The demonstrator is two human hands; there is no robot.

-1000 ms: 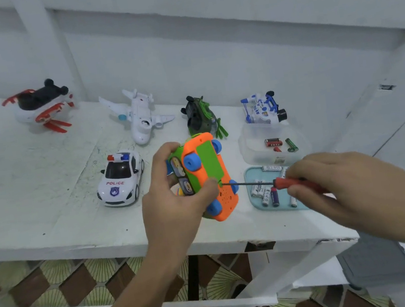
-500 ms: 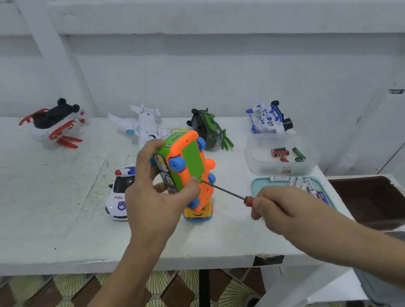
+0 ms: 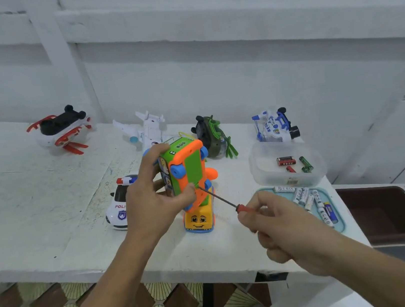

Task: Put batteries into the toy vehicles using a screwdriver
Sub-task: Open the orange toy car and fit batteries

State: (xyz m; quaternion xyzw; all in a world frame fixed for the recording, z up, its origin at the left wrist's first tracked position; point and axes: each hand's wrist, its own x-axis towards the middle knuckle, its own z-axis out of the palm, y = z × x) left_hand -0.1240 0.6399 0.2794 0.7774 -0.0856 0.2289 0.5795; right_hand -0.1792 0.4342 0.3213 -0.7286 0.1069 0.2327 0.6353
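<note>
My left hand (image 3: 151,203) grips a green and orange toy bus (image 3: 185,171), held above the table with its underside turned toward me. My right hand (image 3: 283,228) pinches the red handle of a thin screwdriver (image 3: 217,198), whose tip touches the bus's underside near my left thumb. A yellow toy bus with a smiling face (image 3: 198,218) stands on the table just below the held one. New batteries (image 3: 311,200) lie on a teal tray (image 3: 339,225) to the right.
On the white table (image 3: 33,205) lie a police car (image 3: 120,207), a white plane (image 3: 145,130), a red-and-white toy (image 3: 61,129), a green toy (image 3: 213,136) and a blue-and-white toy (image 3: 274,124). A clear tub (image 3: 264,170) holds loose batteries. A brown bin (image 3: 383,213) sits at the right.
My left hand has lifted the green bus and stood it more upright, revealing the yellow bus beneath. My right hand dropped lower, and the screwdriver now slopes up to the bus.
</note>
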